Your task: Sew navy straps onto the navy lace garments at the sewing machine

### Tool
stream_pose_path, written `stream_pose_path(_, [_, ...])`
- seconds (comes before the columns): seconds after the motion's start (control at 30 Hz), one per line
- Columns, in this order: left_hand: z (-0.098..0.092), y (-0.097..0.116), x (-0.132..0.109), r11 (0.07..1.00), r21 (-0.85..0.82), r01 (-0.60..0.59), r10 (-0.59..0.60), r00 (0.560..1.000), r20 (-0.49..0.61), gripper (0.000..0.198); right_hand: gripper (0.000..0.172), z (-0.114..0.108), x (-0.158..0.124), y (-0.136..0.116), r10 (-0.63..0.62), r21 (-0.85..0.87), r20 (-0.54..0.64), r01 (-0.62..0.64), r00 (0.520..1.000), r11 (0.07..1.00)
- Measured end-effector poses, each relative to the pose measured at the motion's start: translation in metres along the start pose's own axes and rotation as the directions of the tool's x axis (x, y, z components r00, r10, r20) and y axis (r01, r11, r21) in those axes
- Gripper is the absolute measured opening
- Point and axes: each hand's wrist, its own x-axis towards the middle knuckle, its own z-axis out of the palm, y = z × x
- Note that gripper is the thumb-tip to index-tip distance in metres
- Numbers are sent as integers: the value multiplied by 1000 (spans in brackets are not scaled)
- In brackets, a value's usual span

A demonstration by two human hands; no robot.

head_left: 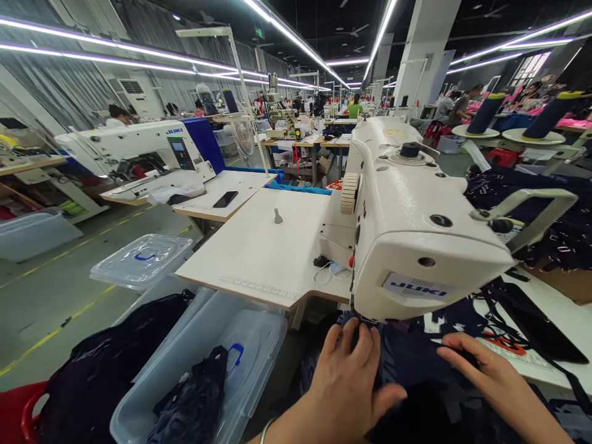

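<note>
At five o'clock, dark fabric (411, 359) is lying beneath the machine head (430, 246), left hand (345, 376) resting on it, thumb apart, right hand (481, 364) pinching a small white tip (435, 341); I'm judging work underway, unfinished, any completed stretch hiding from my feed.

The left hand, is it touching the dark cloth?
Touching. The head view shows the left hand resting on the dark cloth, fingers right against it.

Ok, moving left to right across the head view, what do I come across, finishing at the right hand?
Clear plastic lid with a blue handle, black phone, small grey piece, left hand, right hand.
</note>
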Motion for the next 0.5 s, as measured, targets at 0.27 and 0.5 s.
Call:
stream_pose_path(0.27, [3, 10, -6, 1000, -2, -8, 8, 993, 119, 77, 29, -38, -26, 16, 109, -9, 41, -109, 993, 994])
stream_pose_path(0.5, [-6, -6, -16, 998, 8, -55, 52, 982, 181, 65, 37, -26, -27, -9, 261, 379, 182, -313, 948, 871])
